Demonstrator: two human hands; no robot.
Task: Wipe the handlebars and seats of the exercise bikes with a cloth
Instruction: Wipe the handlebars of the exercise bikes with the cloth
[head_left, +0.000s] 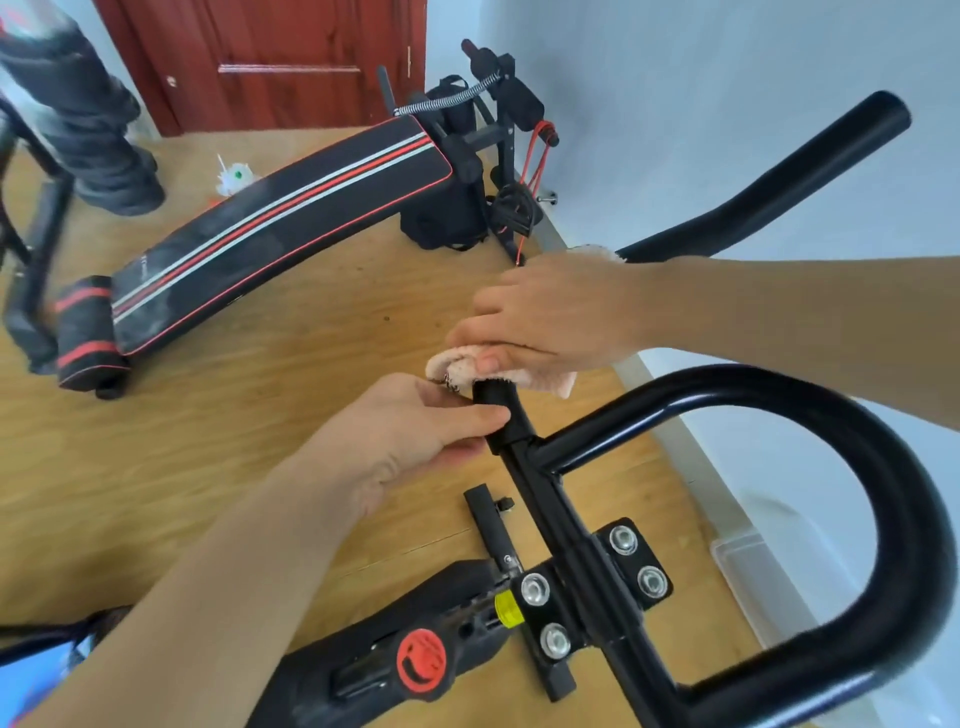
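Closest in, at 6 o'clock, a red knob (421, 661) is sitting on the bike frame, with a bolted plate (636, 561) clamping the handlebar (904, 545) just right of it. From that plate a short black post (506, 415) is running up toward the centre, and the work is happening at its tip.

The left hand (410, 436) is coming in from 7 o'clock and steadying the post, thumb lying across it and fingers curling behind. The right hand (561, 306), reaching in from 3 o'clock, is pressing the pink cloth (540, 382) down over the post's end, fingers clamped on the cloth. The seat is not showing.

To do this step well, the right hand is probably best twisting the cloth round the tip and then drawing it down the post, while the left hand is giving way below it so no strip gets missed. The big loop at 4 o'clock and the long grip at 1 o'clock are likely waiting their turn.

A sit-up bench (270, 234) is lying on the wooden floor (260, 415) at 10 o'clock, well apart from the bike. Someone's legs (98, 140) are standing at 11 o'clock beside a red door (270, 52). Nothing is crowding the hands, though the loop is curving close under the right forearm.
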